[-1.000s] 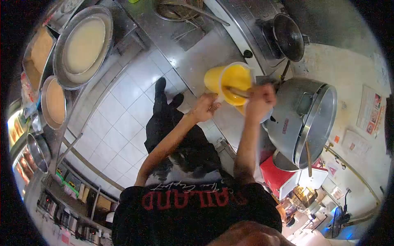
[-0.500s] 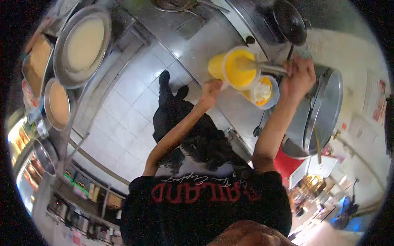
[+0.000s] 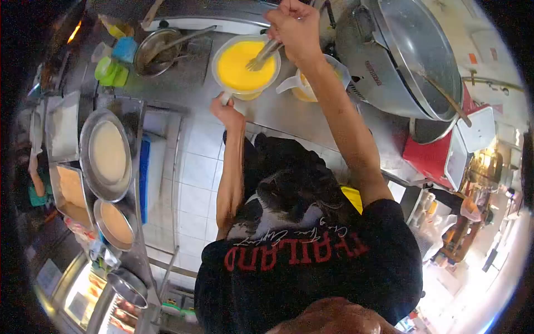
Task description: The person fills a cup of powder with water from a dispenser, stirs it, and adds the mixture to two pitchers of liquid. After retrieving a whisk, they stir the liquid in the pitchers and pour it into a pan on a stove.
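My left hand (image 3: 228, 113) is closed on the handle at the near side of a clear pitcher (image 3: 214, 61) of bright yellow liquid. Above the pitcher, my right hand (image 3: 295, 30) grips a metal whisk (image 3: 265, 54), its wires at the surface of the yellow liquid. Just right of it, partly behind my right forearm, is a second pitcher (image 3: 289, 84) with yellow and white contents. Both pitchers are over the steel counter (image 3: 194, 92).
A large steel pot (image 3: 370, 72) with a wooden utensil stands at right, near a red container (image 3: 425, 161). A metal bowl (image 3: 158, 53) and green container (image 3: 111, 72) are at upper left. Pans of pale mixture (image 3: 109, 153) line the left counter. Another person's arm (image 3: 36, 175) shows far left.
The whisk has tilted downward into the yellow liquid and my right hand is above it. The view has turned, bringing the pitcher leftward and the green container and another person's arm into sight.
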Motion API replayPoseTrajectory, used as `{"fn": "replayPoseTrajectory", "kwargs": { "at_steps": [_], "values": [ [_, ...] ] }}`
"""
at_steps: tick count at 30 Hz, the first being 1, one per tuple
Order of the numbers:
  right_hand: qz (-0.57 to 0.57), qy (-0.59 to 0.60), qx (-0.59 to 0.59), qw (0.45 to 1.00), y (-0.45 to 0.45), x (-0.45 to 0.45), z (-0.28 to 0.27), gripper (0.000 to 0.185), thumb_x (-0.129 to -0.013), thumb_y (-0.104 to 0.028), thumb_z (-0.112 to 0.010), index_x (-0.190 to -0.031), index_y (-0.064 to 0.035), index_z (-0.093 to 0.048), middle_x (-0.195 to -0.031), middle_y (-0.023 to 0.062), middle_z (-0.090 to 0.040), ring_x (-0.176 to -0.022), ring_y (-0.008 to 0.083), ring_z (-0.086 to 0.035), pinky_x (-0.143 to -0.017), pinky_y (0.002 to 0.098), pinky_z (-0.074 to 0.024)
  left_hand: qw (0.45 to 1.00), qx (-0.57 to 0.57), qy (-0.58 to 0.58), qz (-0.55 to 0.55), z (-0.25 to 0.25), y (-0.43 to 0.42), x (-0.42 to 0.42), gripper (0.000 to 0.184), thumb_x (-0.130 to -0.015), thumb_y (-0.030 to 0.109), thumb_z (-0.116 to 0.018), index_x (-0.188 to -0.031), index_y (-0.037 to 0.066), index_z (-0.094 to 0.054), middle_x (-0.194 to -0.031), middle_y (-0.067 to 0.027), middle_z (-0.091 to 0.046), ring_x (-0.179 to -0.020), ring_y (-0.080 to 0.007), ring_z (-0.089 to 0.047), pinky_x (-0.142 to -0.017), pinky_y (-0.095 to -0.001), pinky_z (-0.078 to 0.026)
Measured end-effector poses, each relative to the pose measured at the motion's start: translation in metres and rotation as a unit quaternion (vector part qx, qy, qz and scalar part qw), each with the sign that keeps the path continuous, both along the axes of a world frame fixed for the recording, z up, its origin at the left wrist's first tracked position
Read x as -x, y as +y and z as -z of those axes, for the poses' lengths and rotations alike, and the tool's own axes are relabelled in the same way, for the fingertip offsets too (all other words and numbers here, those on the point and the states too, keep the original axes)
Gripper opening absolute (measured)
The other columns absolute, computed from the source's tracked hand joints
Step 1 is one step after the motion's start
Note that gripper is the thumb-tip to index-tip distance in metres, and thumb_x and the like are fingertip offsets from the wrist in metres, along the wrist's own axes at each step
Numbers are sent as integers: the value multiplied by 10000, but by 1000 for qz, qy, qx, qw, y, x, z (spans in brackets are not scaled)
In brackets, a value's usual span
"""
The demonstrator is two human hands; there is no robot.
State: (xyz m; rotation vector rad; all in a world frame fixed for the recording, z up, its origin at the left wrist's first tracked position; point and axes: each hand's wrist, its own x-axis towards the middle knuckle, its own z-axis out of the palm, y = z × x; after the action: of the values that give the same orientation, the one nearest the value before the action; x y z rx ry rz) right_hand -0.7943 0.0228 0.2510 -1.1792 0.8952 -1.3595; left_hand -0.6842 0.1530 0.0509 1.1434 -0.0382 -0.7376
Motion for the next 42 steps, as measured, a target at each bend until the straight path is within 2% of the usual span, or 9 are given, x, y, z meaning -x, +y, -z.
{"fn": "replayPoseTrajectory", "kwargs": {
  "at_steps": [2,5,9,16,20,24,28,30,42],
  "values": [
    [-37,-2,-6,999,3,4,-30,306,-805,46,-602,-636,-106,-397,-557,-26,-436,-475,79,-427,-434,254,-347,998,27,-14,58,-30,2,-15,176,-929,150,-470,-932,30,-598,-971,-48,-549,-887,-161,-536,-768,-321,-466],
    [-61,-10,26,998,-2,-2,-75,305,-815,43,-603,-641,-103,-399,-560,-21,-448,-469,78,-422,-432,256,-347,992,7,-123,10,-93,-12,-22,150,-905,155,-460,-803,63,-520,-861,-27,-541,-782,-140,-507,-670,-277,-422],
    [-90,-40,43,994,-10,-12,-139,295,-831,36,-610,-654,-101,-418,-563,-16,-461,-457,78,-411,-424,257,-337,997,67,-41,-1,-183,-27,-44,194,-941,213,-419,-857,81,-534,-841,-35,-569,-763,-151,-539,-648,-289,-423],
    [-153,-31,71,985,-53,-34,-209,249,-855,9,-610,-680,-92,-465,-568,-8,-476,-445,68,-390,-422,249,-321,989,98,-73,80,-270,-48,-86,231,-983,239,-380,-814,123,-486,-569,25,-462,-457,-92,-367,-454,-261,-277],
    [-164,-51,73,983,-76,-55,-225,179,-862,-31,-614,-743,-79,-489,-597,5,-496,-468,87,-422,-441,242,-330,993,89,-45,55,-295,-71,-112,255,-990,232,-386,-768,135,-465,-546,28,-428,-444,-87,-338,-432,-252,-237],
    [-140,-85,66,984,-93,-95,-226,363,-823,9,-671,-606,-120,-409,-512,-19,-404,-425,72,-373,-445,277,-357,990,112,-50,69,-289,-96,-158,243,-993,226,-413,-774,146,-482,-618,41,-453,-488,-65,-331,-475,-243,-243],
    [-149,-127,79,977,-128,-140,-221,304,-775,19,-700,-634,-86,-452,-549,-2,-470,-447,82,-434,-397,265,-362,990,108,-41,87,-306,-127,-206,266,-989,229,-413,-742,151,-475,-589,51,-443,-456,-65,-322,-452,-242,-238],
    [-149,-132,54,979,-148,-165,-229,343,-810,22,-676,-628,-104,-414,-527,-11,-422,-431,77,-375,-422,274,-347,994,94,-24,50,-322,-150,-229,272,-980,220,-420,-719,157,-464,-550,55,-421,-439,-65,-317,-439,-239,-238],
    [-76,-191,77,976,-289,-301,-243,163,-784,20,-639,-752,-76,-510,-641,65,-551,-449,131,-440,-432,324,-396,967,71,-207,129,-352,-290,-396,291,-985,256,-385,-735,146,-483,-553,52,-404,-439,-63,-295,-432,-255,-197]
  ]
}}
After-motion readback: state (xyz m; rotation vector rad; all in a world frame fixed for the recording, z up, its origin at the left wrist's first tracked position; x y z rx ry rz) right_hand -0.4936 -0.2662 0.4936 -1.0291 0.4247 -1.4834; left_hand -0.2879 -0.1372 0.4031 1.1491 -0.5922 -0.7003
